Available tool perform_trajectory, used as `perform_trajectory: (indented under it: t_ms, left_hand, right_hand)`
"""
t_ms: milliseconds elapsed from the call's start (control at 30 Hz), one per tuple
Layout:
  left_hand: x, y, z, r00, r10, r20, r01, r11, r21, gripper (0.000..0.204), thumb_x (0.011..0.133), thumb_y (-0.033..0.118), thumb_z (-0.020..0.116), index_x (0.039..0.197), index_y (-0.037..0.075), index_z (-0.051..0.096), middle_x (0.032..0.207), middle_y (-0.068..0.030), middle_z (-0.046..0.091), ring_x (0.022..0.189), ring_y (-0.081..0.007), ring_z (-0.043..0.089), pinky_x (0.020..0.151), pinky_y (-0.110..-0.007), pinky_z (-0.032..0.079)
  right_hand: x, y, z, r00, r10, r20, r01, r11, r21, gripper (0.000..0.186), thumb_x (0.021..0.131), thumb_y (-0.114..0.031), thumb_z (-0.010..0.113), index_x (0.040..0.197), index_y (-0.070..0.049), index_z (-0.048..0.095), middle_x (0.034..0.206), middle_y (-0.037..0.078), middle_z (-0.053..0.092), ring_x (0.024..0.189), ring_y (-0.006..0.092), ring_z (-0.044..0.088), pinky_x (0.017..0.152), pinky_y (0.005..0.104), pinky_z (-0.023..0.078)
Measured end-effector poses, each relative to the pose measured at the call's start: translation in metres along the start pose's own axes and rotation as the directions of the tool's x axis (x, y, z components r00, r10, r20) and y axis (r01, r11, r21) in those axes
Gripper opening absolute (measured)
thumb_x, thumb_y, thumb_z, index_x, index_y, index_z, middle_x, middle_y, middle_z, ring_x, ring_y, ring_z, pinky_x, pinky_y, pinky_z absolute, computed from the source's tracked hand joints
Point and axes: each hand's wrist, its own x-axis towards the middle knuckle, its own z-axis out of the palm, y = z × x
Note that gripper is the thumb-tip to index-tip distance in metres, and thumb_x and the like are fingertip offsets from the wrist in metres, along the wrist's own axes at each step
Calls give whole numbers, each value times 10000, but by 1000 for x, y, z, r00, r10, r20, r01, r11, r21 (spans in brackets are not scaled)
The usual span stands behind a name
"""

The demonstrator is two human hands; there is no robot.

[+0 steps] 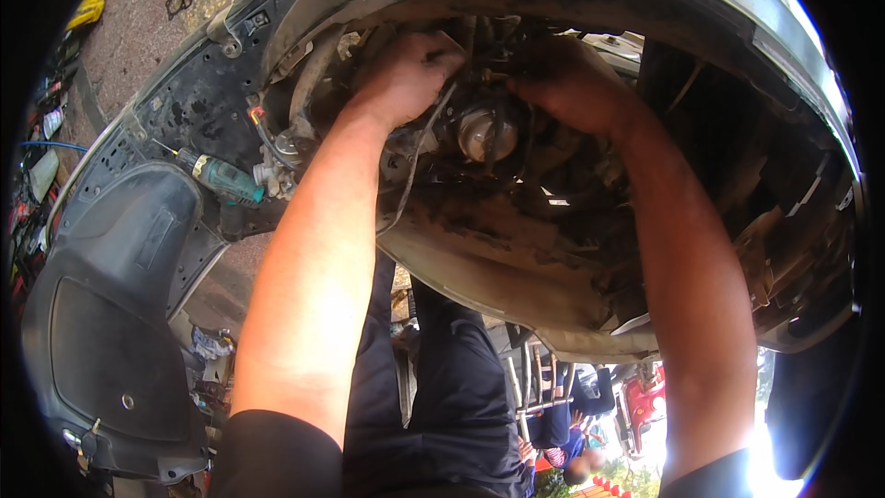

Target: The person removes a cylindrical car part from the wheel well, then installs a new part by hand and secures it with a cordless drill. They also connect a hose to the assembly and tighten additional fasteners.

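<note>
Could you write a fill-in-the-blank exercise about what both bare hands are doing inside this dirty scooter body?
1. The left hand and right hand both reach into the grimy mechanical parts, one on each side of the round ____ metal cap.
2. The screwdriver with the ____ translucent handle rests on the black plastic panel.
3. The screwdriver lies on the person's ____ side.

Missing words: silver; green; left

Grimy matt metal underbody; glossy teal plastic screwdriver handle
</note>
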Motion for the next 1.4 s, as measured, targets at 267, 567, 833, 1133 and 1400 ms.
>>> perform_trajectory:
  t_ms: [267, 567, 833, 1133, 1400]
  left_hand:
    - [-4, -1, -3, 997, -43, 65, 46, 998, -49, 227, 934, 139, 678, 1139, 53, 724, 1004, -89, 747, 930, -156, 677, 876, -314, 524]
    - [-3, 2, -6, 993, 29, 117, -13, 991, -133, 215, 916, 86, 670, 1118, 50, 736, 1014, -97, 743, 929, -140, 657, 842, -300, 521]
    - [-3, 2, 0, 998, -63, 18, 63, 997, -48, 229, 932, 138, 677, 1139, 53, 727, 1012, -95, 747, 940, -159, 673, 872, -306, 527]
    - [-3, -5, 4, 995, 95, -3, -95, 995, -27, 264, 907, 124, 661, 1154, 58, 723, 1040, -144, 749, 985, -231, 698, 889, -343, 537]
    - [-17, 8, -4, 999, 50, -15, -48, 995, 88, 312, 856, 146, 688, 1158, 80, 728, 1101, -195, 735, 1052, -353, 699, 910, -418, 546]
  right_hand:
    - [3, 7, 6, 994, -111, -11, 110, 993, -51, 299, 882, -284, 667, 988, -11, 728, 925, 197, 716, 870, 362, 680, 802, 435, 530]
    - [1, 1, 2, 999, -21, -38, 19, 998, -53, 314, 821, -321, 689, 967, -55, 765, 992, 176, 739, 951, 351, 710, 858, 439, 546]
    - [-2, 9, 7, 998, -13, -54, 16, 998, 63, 323, 803, -297, 712, 987, -37, 771, 965, 202, 735, 924, 341, 719, 829, 427, 561]
    - [-6, -16, 11, 992, 108, -58, -117, 979, -169, 289, 821, -248, 684, 1005, -39, 762, 1007, 211, 738, 970, 368, 717, 854, 446, 568]
    - [-10, -34, 2, 980, 139, -143, -179, 931, -318, 249, 892, -176, 631, 1079, -42, 726, 1049, 234, 711, 1003, 419, 678, 879, 489, 532]
